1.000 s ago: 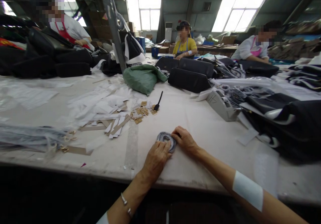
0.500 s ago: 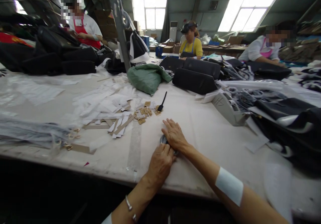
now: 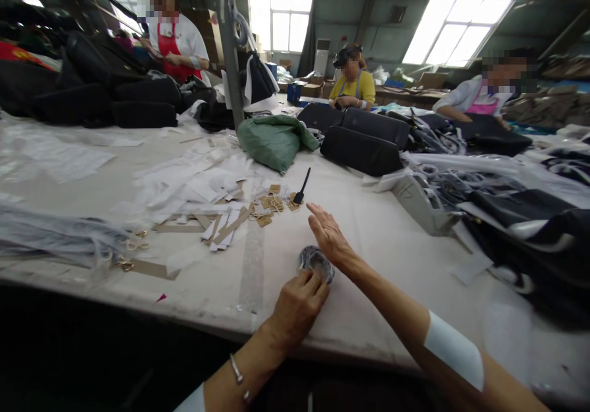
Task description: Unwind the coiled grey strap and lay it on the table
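A dark strap rolled into a ring-shaped coil, seemingly in clear plastic, lies on the white-covered table in front of me. Fingers of my left hand are closed on the coil's near side and cover part of it. My right hand is beside the coil's far right edge, fingers stretched out and holding nothing; whether its heel touches the coil I cannot tell. Beyond the hands are several brown tags with strings, and a black leather-like tag with a narrow tail.
A grey bin with coiled straps stands at right, near black bags. Left are paper strips and plastic-wrapped straps with gold clasps. A green sack lies beside a metal post. Several co-workers are across the table.
My right hand has lifted off the coil and shifted slightly up and right, uncovering more of the ring. My left hand stays at the coil. The view has moved a little.
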Action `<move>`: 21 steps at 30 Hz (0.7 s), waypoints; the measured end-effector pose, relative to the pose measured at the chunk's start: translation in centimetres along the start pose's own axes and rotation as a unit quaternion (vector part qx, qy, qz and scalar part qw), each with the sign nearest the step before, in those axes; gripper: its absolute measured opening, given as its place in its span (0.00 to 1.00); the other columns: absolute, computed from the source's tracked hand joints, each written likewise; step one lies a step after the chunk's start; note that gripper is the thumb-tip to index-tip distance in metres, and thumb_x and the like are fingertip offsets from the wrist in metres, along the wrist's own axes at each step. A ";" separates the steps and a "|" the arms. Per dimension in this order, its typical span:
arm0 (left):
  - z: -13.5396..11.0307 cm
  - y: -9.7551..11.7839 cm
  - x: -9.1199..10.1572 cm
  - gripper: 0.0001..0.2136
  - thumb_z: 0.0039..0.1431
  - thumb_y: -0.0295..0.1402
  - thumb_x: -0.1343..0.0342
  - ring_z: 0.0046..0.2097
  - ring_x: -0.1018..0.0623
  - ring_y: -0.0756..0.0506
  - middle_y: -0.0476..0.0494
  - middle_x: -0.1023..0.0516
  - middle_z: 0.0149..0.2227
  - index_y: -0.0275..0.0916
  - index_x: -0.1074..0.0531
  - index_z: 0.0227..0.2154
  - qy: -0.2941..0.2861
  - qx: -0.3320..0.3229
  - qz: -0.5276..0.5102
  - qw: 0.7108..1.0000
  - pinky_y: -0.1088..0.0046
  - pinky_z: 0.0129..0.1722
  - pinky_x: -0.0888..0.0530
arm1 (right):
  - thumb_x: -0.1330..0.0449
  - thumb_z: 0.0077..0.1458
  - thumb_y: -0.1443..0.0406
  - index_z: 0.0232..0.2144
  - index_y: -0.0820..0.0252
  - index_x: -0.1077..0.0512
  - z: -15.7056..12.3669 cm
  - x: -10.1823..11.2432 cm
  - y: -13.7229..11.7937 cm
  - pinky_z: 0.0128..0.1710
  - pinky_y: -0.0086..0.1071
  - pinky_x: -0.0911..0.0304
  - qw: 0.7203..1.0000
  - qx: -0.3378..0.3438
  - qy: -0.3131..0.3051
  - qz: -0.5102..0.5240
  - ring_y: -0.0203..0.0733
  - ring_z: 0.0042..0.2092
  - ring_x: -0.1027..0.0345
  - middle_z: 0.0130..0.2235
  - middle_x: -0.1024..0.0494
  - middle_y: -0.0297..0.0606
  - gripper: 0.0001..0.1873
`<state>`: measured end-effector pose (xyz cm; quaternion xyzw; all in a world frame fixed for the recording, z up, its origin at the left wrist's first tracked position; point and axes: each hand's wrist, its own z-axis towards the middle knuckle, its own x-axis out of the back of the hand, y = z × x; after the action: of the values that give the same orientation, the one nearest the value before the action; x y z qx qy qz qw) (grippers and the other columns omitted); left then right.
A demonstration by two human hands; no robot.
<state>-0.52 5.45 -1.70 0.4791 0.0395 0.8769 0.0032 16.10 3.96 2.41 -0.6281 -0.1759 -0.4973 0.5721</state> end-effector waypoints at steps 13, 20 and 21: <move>0.5 0.5 -1.0 0.03 0.62 0.27 0.50 0.34 0.24 0.43 0.42 0.26 0.31 0.36 0.31 0.35 0.044 -0.021 0.066 0.997 0.67 0.31 0.25 | 0.57 0.68 0.58 0.60 0.60 0.37 -1.9 -2.6 2.2 0.66 0.56 0.60 0.987 0.002 -0.014 -0.162 0.52 0.67 0.52 0.64 0.37 0.47 0.24; 0.3 -0.1 -1.2 0.03 0.62 0.32 0.46 0.35 0.26 0.44 0.46 0.28 0.32 0.39 0.33 0.35 0.042 -0.057 0.025 0.997 0.68 0.31 0.29 | 0.57 0.66 0.59 0.56 0.59 0.32 -1.8 -2.5 3.4 0.63 0.60 0.54 0.989 0.015 0.002 -0.146 0.54 0.64 0.45 0.60 0.33 0.49 0.23; 0.4 0.0 -1.4 0.04 0.62 0.32 0.45 0.35 0.26 0.44 0.47 0.28 0.31 0.40 0.34 0.33 0.044 -0.056 0.017 0.997 0.68 0.30 0.30 | 0.56 0.66 0.59 0.55 0.59 0.32 -1.1 -2.2 2.8 0.62 0.60 0.52 0.990 0.032 0.010 -0.139 0.55 0.63 0.44 0.60 0.32 0.49 0.22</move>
<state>0.58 5.41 -2.61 0.4399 -0.0176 0.8978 0.0137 16.91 2.88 -1.08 -0.5737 -0.2721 -0.5724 0.5189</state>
